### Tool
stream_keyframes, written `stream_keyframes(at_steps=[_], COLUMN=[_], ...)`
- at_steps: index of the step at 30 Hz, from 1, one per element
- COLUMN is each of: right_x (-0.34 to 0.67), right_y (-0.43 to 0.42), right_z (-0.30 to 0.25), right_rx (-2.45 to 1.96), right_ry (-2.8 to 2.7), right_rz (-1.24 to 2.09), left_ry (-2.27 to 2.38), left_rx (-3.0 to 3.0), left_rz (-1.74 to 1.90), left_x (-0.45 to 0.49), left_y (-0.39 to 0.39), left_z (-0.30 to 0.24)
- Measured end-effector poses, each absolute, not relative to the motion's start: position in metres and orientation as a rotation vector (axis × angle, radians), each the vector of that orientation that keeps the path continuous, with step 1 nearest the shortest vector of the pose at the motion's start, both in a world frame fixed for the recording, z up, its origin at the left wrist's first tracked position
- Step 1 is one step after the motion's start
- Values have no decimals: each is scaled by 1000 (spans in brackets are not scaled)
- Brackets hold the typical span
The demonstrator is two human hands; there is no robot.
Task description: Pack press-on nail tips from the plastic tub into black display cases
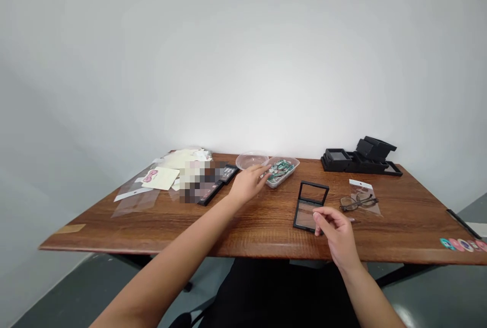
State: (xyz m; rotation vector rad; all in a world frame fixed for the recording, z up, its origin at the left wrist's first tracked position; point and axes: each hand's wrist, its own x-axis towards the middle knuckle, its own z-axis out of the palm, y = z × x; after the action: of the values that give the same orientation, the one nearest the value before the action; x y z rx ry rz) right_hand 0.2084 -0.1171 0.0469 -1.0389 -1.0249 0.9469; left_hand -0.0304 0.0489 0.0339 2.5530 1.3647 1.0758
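Observation:
My left hand reaches out with its fingers stretched, the tips at the near left edge of a clear plastic tub. Small shiny green and silver pieces fill that tub. My right hand is closed in a pinch above the right side of a black case that stands open on the table. Whatever the pinch holds is too small or hidden to make out. A thin pale tip shows just to the right of that hand.
Black frames and boxes are stacked at the back right. Eyeglasses lie over a clear bag. Cards, clear sleeves and black palettes cover the left side. A clear lid lies behind my left hand. Round stickers sit at the right edge.

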Motion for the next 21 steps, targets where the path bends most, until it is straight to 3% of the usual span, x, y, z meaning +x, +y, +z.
stream_keyframes(at_steps=[9,15,21], right_x=[203,195,182], right_y=[-118,-120,-128], right_z=[78,104,115], right_rx=[-917,-368,21], right_ry=[-1032,-773,-632], right_rz=[956,1391,1571], left_ry=[1518,1342,1078], left_rx=[2659,2726,2713], left_rz=[920,1133,1356], left_x=[-13,1,10], left_y=[82,47,27], left_z=[42,54,47])
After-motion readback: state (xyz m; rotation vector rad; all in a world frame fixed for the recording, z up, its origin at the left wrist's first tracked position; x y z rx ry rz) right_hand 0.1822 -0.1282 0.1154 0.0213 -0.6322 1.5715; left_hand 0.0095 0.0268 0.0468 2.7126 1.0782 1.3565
